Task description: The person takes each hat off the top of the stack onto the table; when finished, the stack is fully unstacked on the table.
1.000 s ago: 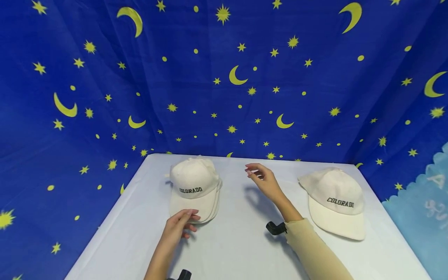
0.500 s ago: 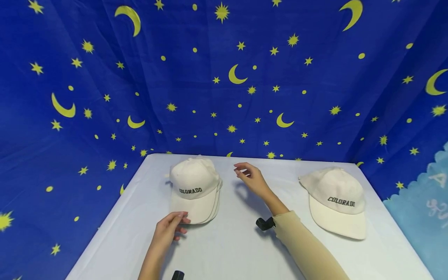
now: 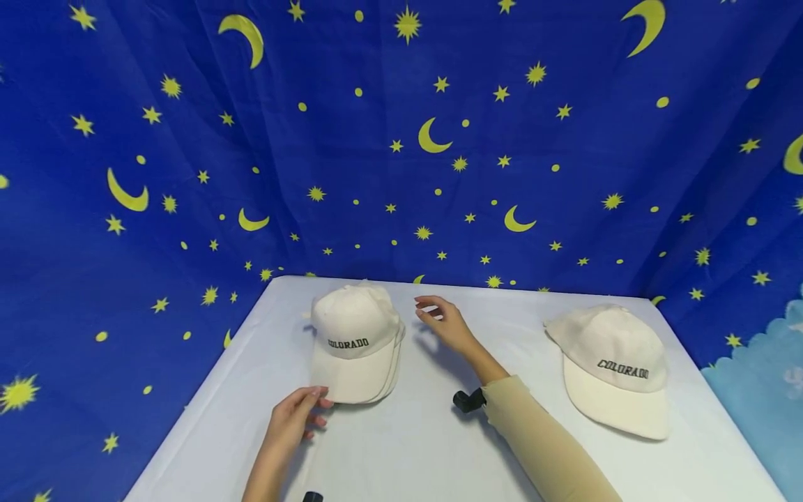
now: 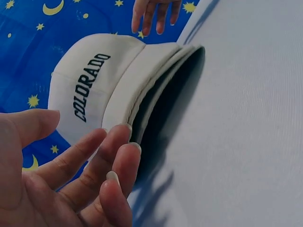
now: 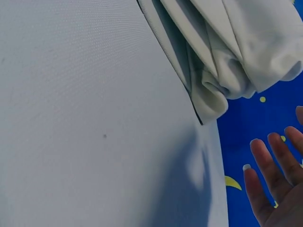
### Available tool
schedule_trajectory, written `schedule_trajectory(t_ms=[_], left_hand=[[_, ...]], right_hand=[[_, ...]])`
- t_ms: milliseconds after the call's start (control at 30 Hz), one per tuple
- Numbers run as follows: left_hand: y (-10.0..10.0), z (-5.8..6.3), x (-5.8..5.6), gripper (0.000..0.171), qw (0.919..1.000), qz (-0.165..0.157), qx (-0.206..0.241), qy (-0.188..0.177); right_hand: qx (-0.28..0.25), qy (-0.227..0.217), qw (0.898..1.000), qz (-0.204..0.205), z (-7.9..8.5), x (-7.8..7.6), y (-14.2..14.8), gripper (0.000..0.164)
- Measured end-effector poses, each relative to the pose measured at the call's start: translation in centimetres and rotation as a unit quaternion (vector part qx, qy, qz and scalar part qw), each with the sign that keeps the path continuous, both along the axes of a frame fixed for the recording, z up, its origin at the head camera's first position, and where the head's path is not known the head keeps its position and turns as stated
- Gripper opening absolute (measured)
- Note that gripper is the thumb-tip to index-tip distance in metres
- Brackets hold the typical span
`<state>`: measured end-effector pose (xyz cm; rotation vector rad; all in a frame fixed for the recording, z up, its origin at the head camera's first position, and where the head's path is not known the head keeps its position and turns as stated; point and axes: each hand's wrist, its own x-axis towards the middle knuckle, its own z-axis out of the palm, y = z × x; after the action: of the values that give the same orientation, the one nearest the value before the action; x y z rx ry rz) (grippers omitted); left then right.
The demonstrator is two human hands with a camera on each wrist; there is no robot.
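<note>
A stack of nested off-white baseball caps (image 3: pixel 354 376) sits at the left of the table, brims toward me, the top one lettered COLORADO. At the near left corner of the brims is my left hand (image 3: pixel 290 418), palm turned in, fingers loosely bent and holding nothing. The left wrist view shows its fingertips overlapping the layered brim edges (image 4: pixel 137 106). To the right of the stack hovers my right hand (image 3: pixel 445 326), its relaxed fingers pointing toward the crown and gripping nothing. From the right wrist, the folded cap backs (image 5: pixel 213 71) appear beyond those fingers.
Another off-white COLORADO cap (image 3: pixel 617 359) lies by itself at the right of the white-covered table (image 3: pixel 401 460). Behind the table hangs a blue cloth (image 3: pixel 351 139) with yellow moons and stars. Black wrist mounts show at both arms.
My right hand has moved left, closer to the cap stack. My left hand has drawn back leftward from over the brim to its corner. The caps stay in place.
</note>
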<state>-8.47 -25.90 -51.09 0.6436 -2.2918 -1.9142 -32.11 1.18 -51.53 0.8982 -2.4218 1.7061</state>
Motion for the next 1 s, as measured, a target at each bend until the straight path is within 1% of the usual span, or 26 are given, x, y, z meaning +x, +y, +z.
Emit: schedule_trajectory(t_ms=[167,333,533,633,767,1000], left_hand=[[-0.3,-0.5,-0.1,0.039,0.9999,-0.005,-0.006,-0.011],[-0.6,-0.4,-0.5,0.046,0.9996,-0.012,-0.023,-0.014],[-1.0,-0.3,-0.6,0.045,0.9977,-0.008,-0.040,-0.054],[-1.2,-0.5,-0.6,0.046,0.9966,-0.011,-0.050,-0.065],[-1.3,-0.6,-0.3,0.044,0.9953,-0.018,-0.068,-0.068],[-1.5,-0.8,-0.3,0.043,0.9934,-0.028,-0.082,-0.075]], right_hand=[[0.002,-0.018,1.000,0.004,0.0,0.0,-0.4,0.038],[0.001,-0.013,1.000,0.019,0.5,-0.3,-1.3,0.038],[0.012,-0.003,0.999,0.033,0.4,-0.3,-2.4,0.036],[0.014,-0.004,0.999,0.036,0.3,-0.2,-2.8,0.035],[0.010,-0.006,0.999,0.039,0.0,-0.1,-3.1,0.034],[0.003,0.010,0.998,0.056,0.1,0.2,-3.4,0.030]])
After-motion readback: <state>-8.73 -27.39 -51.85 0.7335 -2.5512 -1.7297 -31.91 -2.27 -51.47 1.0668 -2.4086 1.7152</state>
